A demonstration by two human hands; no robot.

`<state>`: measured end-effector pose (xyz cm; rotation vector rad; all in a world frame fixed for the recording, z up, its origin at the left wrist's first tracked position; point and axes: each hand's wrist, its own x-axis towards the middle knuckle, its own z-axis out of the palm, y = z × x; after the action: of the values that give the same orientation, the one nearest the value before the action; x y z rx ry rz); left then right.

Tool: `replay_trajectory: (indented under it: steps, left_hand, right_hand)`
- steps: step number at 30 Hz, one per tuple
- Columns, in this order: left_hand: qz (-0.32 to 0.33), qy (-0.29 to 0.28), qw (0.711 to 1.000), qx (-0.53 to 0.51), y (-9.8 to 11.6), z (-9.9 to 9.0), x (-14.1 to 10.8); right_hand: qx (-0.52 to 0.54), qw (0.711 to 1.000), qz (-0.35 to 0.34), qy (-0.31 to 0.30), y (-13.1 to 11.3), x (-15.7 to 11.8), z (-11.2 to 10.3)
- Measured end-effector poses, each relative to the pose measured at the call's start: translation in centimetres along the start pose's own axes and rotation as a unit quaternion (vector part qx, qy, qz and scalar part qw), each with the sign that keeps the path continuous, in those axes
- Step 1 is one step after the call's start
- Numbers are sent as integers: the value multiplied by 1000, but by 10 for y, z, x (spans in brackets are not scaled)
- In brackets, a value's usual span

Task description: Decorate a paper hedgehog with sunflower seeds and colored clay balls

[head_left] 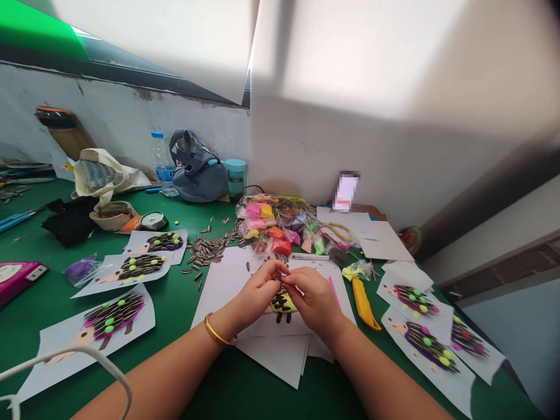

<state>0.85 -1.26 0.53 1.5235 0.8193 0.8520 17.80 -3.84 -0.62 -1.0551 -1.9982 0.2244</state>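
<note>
The left hand (262,291) and right hand (314,296) meet, fingertips closed in a pinch, though what sits between them is too small to tell. Just beneath, partly hidden, is a yellow figure (282,303) bearing dark seeds, on white paper (219,297) on the green surface (172,309). Loose sunflower seeds (207,251) lie near bagged clay (258,224).

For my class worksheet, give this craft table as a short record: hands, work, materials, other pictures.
Hands: left hand and right hand meeting at the fingertips above the work; any item between them is unclear
Work: yellow-green clay-like shape studded with dark seeds, on white paper sheets
Materials: loose striped seeds; heap of multicoloured clay-like packets in clear plastic
Other pictures: seed-covered hedgehog pictures, three at left, three at right
</note>
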Motion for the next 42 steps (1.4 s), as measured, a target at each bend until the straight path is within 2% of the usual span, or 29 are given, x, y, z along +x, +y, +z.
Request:
replay_trajectory:
  steps: [7,16,22,28,36,42]
  left_hand:
    - [6,26,999,23,0,2,0]
    - [-16,65,996,62,-14,4,1]
    - [13,64,997,42,-8,4,1]
    - [18,51,998,26,-3,4,0]
    - [16,83,995,58,-10,4,2]
    - [17,98,992,80,-18,6,2]
  right_hand:
    - [-30,999,-14,-5,-3,-1,4]
    - [-65,998,-13,-19,-7,0,10]
    - [-33,999,21,-4,-3,0,8]
    - [-27,1000,16,-1,-6,0,5]
    - [-65,998,21,-15,-8,0,13]
    - [-54,997,45,-20,-8,0,17]
